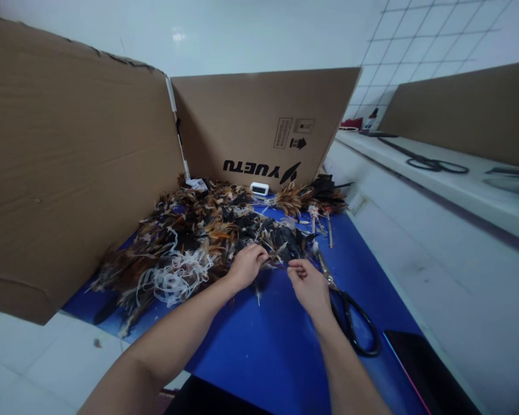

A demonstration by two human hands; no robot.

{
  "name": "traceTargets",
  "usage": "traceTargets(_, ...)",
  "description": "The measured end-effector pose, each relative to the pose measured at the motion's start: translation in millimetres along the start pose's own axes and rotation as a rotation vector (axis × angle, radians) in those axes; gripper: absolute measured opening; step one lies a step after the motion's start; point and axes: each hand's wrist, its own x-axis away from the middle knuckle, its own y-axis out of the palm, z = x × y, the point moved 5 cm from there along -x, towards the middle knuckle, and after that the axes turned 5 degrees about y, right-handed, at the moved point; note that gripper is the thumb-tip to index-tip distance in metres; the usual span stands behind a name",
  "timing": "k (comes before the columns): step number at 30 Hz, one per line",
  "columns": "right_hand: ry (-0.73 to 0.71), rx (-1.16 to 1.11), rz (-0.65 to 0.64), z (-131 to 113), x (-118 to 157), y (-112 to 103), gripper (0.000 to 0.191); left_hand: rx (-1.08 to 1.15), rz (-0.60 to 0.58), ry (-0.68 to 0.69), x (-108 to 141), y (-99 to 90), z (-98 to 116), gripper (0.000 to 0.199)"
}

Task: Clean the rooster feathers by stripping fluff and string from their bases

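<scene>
My left hand (247,266) is closed in a pinch at the front edge of a pile of loose brown and black feathers (216,227). A small feather (279,252) shows at its fingertips, and a dark one hangs just below the hand. My right hand (309,285), a little apart from the left, has its fingers curled together over the blue tabletop (268,346). Anything inside that pinch is too small to make out. Beside the right wrist lies a pair of black-handled scissors (358,328), blades pointing away under the feathers' edge.
A tangle of white plastic strips (177,276) lies on the feathers at left. Cardboard panels (242,127) wall the back and left. A small white digital display (259,189) and bundled feathers (294,199) stand behind. A white ledge (480,184) holds other scissors (432,164). A black flat object (428,369) sits front right.
</scene>
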Motion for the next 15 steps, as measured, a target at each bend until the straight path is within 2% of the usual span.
traceTargets(4, 0.077, -0.219, -0.106, -3, 1, 6, 0.036, 0.124, -0.041, 0.025, 2, -0.2, 10, 0.018)
traceTargets(7, 0.177, -0.469, -0.161, -2, 2, 9, 0.037, 0.153, -0.096, 0.036, 3, 3.2, 15, 0.018)
traceTargets(11, 0.208, -0.557, -0.120, 1, 1, 6, 0.033, 0.167, -0.124, 0.009, 4, 7.3, 14, 0.017)
traceTargets(15, 0.216, -0.602, -0.067, 5, -2, 3, 0.032, 0.147, -0.060, -0.072, 4, 5.3, 3, 0.015)
